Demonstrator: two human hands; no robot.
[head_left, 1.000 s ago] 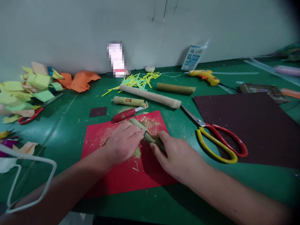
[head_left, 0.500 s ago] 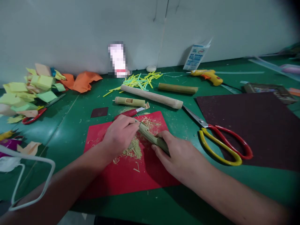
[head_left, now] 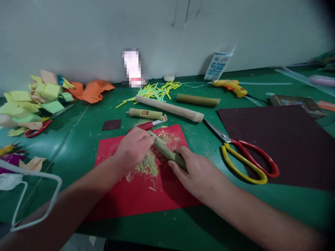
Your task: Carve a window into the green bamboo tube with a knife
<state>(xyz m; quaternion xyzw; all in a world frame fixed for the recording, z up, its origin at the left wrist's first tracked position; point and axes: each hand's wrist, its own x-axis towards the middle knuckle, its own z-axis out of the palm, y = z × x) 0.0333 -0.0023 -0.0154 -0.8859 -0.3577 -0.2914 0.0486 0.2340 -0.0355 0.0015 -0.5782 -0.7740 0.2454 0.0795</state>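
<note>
Head view: nearest me, at lower left, a white looped frame crosses over my left forearm. My right hand grips the near end of a green bamboo piece, thumb on one side and fingers closed round the other. The bamboo slants away from me above a red sheet, its far end reaching my left hand. My left fingers are curled at that end, with something small and dark at their tips; I cannot tell what they hold. Below the bamboo, a heap of shavings lies on the red sheet. To my right, open scissors with one red and one yellow handle rest partly over a dark sheet.

Just beyond my left hand lies a red-handled knife, its handle partly hidden. Past it I see a bamboo tube with a rectangular opening, then a pale stick and an olive bamboo length. Farther back are yellow and mint strips, a yellow glue gun and, against the wall, a blurred-out upright panel.
</note>
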